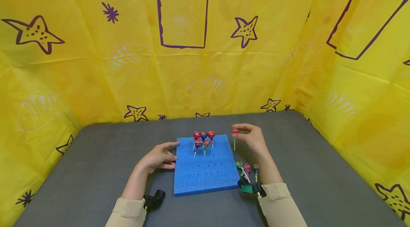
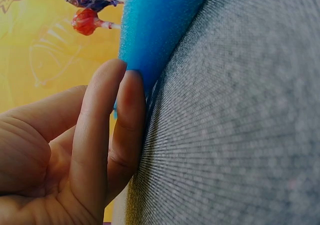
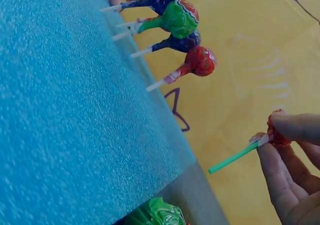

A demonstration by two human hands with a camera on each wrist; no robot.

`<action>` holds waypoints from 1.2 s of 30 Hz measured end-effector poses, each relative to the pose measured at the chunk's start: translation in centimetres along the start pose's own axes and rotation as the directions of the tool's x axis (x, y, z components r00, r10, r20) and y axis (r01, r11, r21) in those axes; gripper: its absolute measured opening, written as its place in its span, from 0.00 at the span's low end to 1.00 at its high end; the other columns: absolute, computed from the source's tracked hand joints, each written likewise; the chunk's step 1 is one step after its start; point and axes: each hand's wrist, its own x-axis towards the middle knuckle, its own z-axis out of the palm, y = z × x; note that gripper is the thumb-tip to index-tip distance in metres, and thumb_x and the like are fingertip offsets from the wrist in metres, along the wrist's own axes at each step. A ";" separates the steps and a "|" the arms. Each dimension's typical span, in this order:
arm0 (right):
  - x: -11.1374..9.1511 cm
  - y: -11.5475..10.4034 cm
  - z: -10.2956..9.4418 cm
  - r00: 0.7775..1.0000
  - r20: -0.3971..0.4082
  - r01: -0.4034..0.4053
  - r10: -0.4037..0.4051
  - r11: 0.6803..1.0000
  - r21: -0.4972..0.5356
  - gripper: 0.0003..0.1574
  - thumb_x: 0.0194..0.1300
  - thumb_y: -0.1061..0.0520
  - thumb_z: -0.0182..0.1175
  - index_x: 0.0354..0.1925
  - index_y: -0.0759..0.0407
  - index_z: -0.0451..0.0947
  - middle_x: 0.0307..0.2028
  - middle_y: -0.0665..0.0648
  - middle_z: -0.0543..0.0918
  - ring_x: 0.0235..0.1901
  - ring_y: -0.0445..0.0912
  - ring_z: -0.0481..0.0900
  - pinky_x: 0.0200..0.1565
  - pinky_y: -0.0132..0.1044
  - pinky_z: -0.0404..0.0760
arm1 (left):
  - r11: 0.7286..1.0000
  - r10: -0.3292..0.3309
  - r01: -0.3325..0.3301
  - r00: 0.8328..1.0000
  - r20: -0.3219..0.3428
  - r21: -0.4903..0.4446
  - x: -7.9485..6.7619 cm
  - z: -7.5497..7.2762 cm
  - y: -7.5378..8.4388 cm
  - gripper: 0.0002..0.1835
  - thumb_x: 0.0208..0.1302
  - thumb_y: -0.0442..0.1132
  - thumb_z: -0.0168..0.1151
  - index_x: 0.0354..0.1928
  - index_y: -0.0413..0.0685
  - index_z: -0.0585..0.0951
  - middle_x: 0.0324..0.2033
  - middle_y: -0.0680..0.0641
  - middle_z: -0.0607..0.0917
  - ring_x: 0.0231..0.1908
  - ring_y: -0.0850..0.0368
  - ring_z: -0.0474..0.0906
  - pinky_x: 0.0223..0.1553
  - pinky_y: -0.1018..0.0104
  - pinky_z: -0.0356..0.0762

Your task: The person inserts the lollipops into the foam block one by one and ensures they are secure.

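Observation:
A blue foam board lies on the table, with several wrapped lollipops standing upright in its far part, among them a red lollipop and a green one. My left hand touches the board's left edge with extended fingers. Past the board's right edge, my right hand pinches a red-wrapped lollipop by its head between thumb and fingers. Its bare green stick points downward in the head view, apart from the board.
Loose lollipops lie right of the board beside my right forearm: a green one, a pink one and a dark multicoloured one. Small holes dot the foam's nearer half. A yellow patterned cloth hangs behind the grey table.

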 end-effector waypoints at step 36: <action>-0.4 -0.1 3.5 0.971 0.218 0.093 -0.096 0.995 0.025 0.21 0.56 0.66 0.69 0.51 0.66 0.82 0.51 0.65 0.85 0.39 0.43 0.87 0.46 0.36 0.86 | 1.000 -0.010 0.010 1.000 -0.018 0.005 0.0 0.1 0.0 0.34 0.65 0.31 0.62 0.73 0.49 0.65 0.34 0.43 0.82 0.25 0.60 0.82 0.29 0.69 0.86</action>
